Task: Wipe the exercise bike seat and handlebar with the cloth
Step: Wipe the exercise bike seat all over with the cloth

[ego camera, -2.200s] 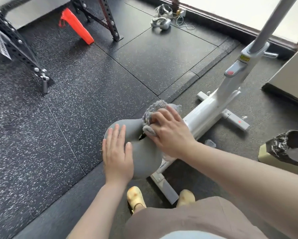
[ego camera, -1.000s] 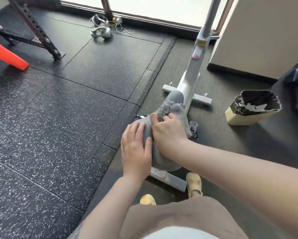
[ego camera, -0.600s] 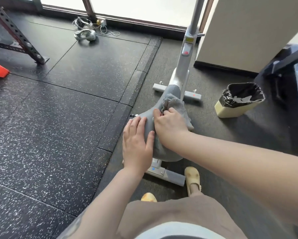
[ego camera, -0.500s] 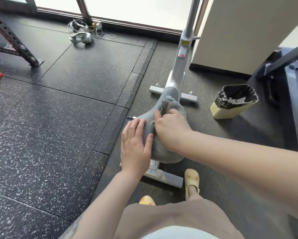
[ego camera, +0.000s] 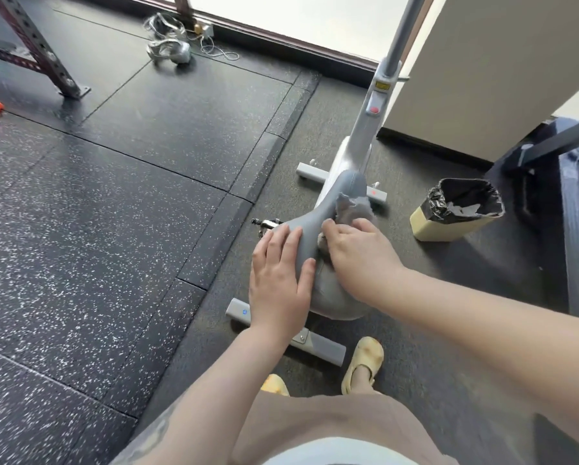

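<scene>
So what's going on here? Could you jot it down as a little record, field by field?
activity: wiping the bike seat
seat: grey, on a white exercise bike
cloth: grey, bunched on the seat near its narrow end
right hand: fingers curled on the cloth
left hand: flat on the seat's left side
handlebar: out of view
nearby: lined bin on the floor to the right
</scene>
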The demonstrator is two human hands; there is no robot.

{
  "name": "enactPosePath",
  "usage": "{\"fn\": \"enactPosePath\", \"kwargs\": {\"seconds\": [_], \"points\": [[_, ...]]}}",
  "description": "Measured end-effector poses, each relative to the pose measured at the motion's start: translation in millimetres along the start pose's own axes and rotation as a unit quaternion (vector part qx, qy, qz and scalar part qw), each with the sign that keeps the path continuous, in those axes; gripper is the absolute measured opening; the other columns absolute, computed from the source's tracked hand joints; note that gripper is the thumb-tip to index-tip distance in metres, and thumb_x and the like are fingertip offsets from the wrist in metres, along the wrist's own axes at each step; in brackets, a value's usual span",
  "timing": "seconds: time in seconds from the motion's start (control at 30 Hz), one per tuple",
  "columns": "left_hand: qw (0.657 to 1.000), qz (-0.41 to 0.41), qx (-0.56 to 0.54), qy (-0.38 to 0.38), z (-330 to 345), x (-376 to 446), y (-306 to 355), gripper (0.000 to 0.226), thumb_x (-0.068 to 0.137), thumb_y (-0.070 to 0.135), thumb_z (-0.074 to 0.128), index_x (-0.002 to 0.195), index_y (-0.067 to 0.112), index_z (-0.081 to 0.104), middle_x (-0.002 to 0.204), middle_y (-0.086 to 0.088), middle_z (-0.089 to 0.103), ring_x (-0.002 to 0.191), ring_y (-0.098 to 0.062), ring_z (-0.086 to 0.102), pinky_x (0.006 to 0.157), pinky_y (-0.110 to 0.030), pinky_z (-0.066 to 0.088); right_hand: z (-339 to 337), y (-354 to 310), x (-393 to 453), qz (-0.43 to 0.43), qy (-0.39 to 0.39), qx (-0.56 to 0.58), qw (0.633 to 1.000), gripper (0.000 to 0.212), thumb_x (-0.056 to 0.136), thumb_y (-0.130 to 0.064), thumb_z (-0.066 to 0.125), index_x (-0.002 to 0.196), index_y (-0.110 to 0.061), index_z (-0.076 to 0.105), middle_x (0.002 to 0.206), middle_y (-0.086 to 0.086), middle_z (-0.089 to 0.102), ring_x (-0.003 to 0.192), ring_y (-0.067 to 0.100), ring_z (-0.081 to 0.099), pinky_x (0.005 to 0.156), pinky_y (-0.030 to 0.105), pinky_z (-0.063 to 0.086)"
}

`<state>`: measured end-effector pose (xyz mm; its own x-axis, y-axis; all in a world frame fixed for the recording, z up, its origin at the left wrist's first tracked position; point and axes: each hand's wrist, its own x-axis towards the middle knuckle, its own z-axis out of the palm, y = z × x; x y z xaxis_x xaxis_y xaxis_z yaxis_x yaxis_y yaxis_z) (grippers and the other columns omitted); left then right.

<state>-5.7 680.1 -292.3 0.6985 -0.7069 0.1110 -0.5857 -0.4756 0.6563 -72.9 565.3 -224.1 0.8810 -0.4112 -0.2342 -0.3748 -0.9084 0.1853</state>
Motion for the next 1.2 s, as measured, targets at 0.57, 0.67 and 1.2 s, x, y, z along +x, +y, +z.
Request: {"fn": "enactPosePath", "kwargs": {"seconds": [0.57,0.67,1.2], "points": [[1.000,0.020,-0.001,0.003,-2,0,-2,0.055,0.089,0.044,0.037,0.140,0.021,0.040,0.148,0.003,0.036,0.137,-0.019,0.024,0.112,-0.036,0.024,3,-22,7,0.096,0.014,0.062,0.993,0.042,0.091,-0.023,0.039,0.128,-0.004,0.038,0.113,0.011,0.059,0.118,0.029,0.047,0.112,0.040,0.023],[1.000,0.018,-0.003,0.006,-2,0,-1,0.054,0.090,0.044,0.038,0.140,0.022,0.040,0.149,0.004,0.035,0.137,-0.018,0.023,0.111,-0.037,0.026,2,-25,-26,0.051,0.118,0.077,0.989,0.035,0.075,-0.012,0.059,0.109,-0.003,0.057,0.088,0.009,0.068,0.091,0.028,0.062,0.089,0.035,0.047],[1.000,0.008,0.004,0.007,-1,0,2,0.056,0.088,0.045,0.034,0.139,0.024,0.040,0.148,0.006,0.035,0.136,-0.016,0.021,0.108,-0.035,0.027,17,-9,3,0.094,0.056,0.092,0.990,0.047,0.085,-0.035,0.042,0.123,-0.011,0.057,0.139,0.008,0.039,0.138,0.026,0.021,0.115,0.042,0.014]]}}
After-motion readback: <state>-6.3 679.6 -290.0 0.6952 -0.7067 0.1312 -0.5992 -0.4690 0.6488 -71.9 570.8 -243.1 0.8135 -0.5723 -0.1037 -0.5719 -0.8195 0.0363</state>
